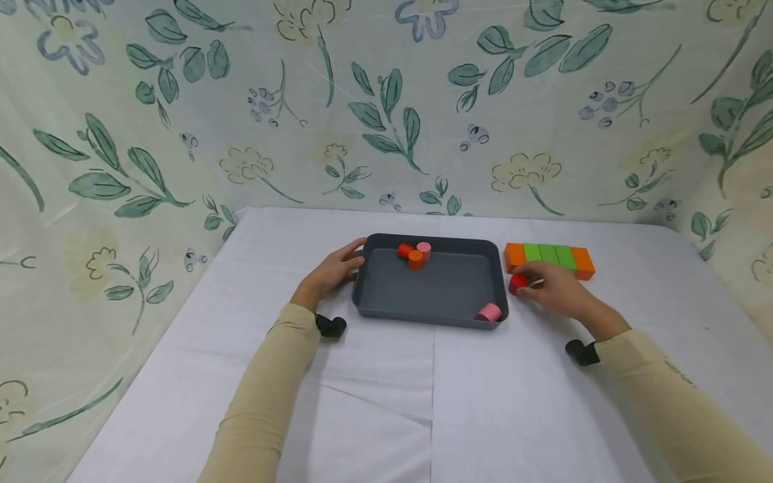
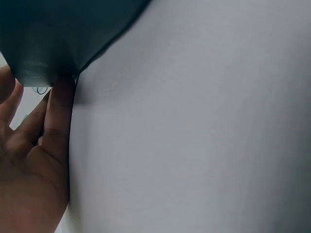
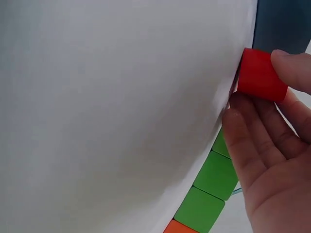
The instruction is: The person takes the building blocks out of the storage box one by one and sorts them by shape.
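My right hand (image 1: 558,290) pinches a red cylinder block (image 3: 262,75) between thumb and fingers, just off the tray's right side. In the right wrist view its remaining fingers lie below the block. My left hand (image 1: 332,272) touches the left end of the dark grey tray (image 1: 423,292), fingers mostly straight against its outer side. Inside the tray, a red cylinder (image 1: 405,250), an orange cylinder (image 1: 415,260) and a pink cylinder (image 1: 425,251) cluster near the back. Another pink cylinder (image 1: 489,312) lies in the front right corner.
Right of the tray stands a row of blocks: an orange block (image 1: 515,255) at one end, green blocks (image 1: 548,253) between, another orange block (image 1: 583,263) at the other. White cloth (image 1: 386,396) covers the table. A floral curtain (image 1: 386,161) hangs behind.
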`<state>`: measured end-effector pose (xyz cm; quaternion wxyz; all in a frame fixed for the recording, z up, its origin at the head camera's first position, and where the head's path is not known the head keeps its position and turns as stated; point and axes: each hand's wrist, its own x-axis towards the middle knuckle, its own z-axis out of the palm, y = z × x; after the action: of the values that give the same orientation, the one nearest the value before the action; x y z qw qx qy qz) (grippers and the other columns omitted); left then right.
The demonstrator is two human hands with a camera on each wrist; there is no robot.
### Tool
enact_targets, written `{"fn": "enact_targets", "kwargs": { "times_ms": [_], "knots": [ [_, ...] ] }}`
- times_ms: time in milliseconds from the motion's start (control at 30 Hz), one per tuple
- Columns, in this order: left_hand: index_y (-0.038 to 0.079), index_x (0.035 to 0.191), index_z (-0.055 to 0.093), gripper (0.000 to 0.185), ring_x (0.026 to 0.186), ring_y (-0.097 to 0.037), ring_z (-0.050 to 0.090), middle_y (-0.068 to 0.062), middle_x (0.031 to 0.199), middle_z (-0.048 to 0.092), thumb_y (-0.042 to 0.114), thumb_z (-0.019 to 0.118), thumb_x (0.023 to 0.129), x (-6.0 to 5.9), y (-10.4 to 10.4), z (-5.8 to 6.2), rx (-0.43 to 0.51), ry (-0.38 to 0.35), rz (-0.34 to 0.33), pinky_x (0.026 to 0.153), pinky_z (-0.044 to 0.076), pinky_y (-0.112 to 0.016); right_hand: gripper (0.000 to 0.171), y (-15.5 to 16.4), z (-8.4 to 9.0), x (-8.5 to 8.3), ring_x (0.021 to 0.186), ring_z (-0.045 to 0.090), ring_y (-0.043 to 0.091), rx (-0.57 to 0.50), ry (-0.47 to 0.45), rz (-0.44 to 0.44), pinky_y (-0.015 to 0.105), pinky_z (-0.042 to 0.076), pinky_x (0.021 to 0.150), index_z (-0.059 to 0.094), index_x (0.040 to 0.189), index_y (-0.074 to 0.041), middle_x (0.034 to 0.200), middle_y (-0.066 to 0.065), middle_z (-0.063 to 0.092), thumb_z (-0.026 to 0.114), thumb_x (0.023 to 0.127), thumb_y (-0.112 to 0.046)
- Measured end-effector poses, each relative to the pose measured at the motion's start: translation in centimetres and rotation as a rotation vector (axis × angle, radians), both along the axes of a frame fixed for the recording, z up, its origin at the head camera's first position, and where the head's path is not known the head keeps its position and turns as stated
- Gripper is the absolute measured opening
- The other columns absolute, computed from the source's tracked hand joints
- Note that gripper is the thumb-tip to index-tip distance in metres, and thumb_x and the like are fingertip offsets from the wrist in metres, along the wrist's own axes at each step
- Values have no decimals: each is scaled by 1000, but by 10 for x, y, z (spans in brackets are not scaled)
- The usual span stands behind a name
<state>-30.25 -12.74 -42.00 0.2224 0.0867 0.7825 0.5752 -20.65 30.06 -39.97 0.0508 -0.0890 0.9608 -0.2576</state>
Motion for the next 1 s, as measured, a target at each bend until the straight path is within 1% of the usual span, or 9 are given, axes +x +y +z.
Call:
{"fn": "enact_targets", "kwargs": {
  "times_ms": [300,500,633,700,800,900,1000],
  "knots": [
    [34,157,26,57,153,-28,27,-6,166,24,21,46,106,0,0,-2,-14,5,6,122,35,-47,39,-3,1,3,109,62,39,11,-11,17,55,56,96,59,129,4,120,25,64,65,92,-6],
    [34,157,27,57,153,-28,27,-6,166,23,21,47,105,2,0,0,-12,4,7,123,34,-48,40,-5,1,4,109,61,40,15,-16,11,55,56,96,58,130,4,122,25,63,65,93,-6],
    [34,157,27,57,154,-28,26,-6,167,23,21,47,105,3,1,0,-15,-3,4,123,34,-48,45,-5,2,4,112,60,38,47,-15,16,55,55,98,55,135,2,126,24,62,66,92,-6],
    [34,157,27,57,154,-28,26,-6,167,23,21,47,105,2,1,0,-18,-8,0,123,34,-48,49,-6,5,6,115,59,38,80,-11,26,56,54,99,53,137,1,129,22,62,67,91,-6],
    [34,157,26,57,154,-28,26,-6,167,23,21,47,105,2,1,0,-13,-10,1,123,34,-48,50,-9,18,12,119,58,37,144,42,60,57,52,101,53,137,-1,131,20,61,69,89,-6],
    [34,157,26,58,153,-28,26,-6,167,23,21,47,105,1,1,-1,-5,-9,7,123,34,-48,46,-15,33,17,120,57,38,195,121,91,59,51,102,58,132,-1,129,20,62,71,89,-5],
    [34,157,27,57,153,-28,26,-6,166,24,21,47,105,0,1,-1,-8,-13,11,123,34,-48,38,-23,46,20,119,58,37,229,176,127,58,52,100,64,126,-3,125,18,65,71,88,-4]
  ]
}}
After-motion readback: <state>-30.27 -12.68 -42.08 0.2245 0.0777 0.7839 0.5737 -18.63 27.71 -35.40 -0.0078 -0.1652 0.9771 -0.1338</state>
